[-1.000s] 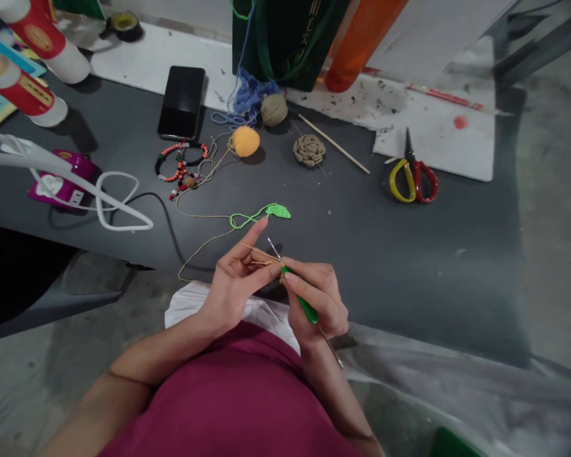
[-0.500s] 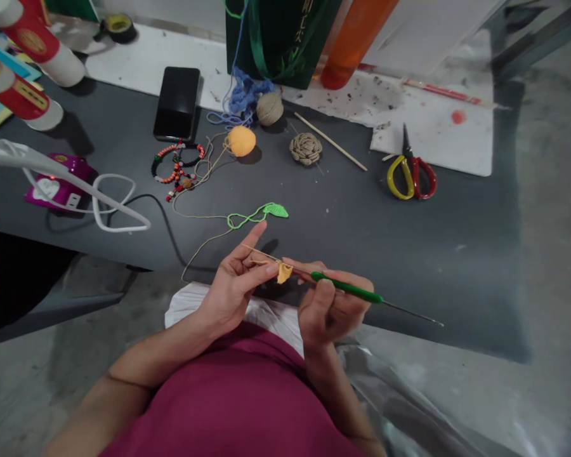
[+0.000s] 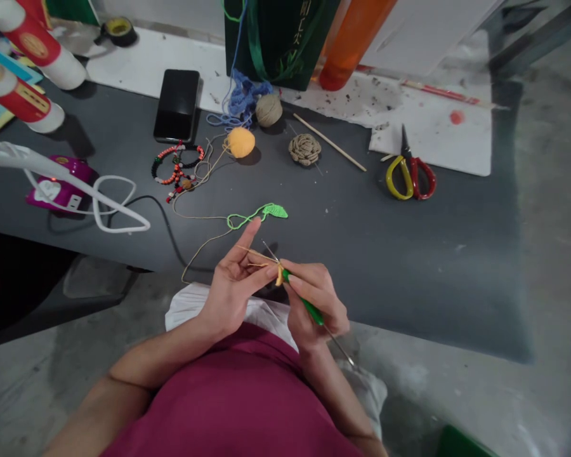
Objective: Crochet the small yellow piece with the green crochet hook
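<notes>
My left hand (image 3: 233, 285) pinches a small yellow crochet piece (image 3: 279, 275) between thumb and finger, its index finger raised with yarn running across it. My right hand (image 3: 316, 301) grips a green-handled crochet hook (image 3: 313, 311). The hook's thin tip passes through the yellow piece and sticks out beyond it, while its other metal end points down toward my forearm. Just past my left fingertip lies a bright green crocheted leaf (image 3: 276, 211) with a loose tail. Farther back sits a yellow yarn ball (image 3: 241, 143).
Around the yarn lie a beige yarn ball (image 3: 269, 110), a brown crocheted rose (image 3: 305, 150), a wooden stick (image 3: 330, 143) and beaded bracelets (image 3: 176, 165). Scissors (image 3: 410, 171) rest at right, a phone (image 3: 177, 105) at back left. A white cable (image 3: 118, 206) hangs over the left side.
My right hand has moved left, closer to my left hand. The hook has swung steeper and pushed farther through the yellow piece, its rear end now lower.
</notes>
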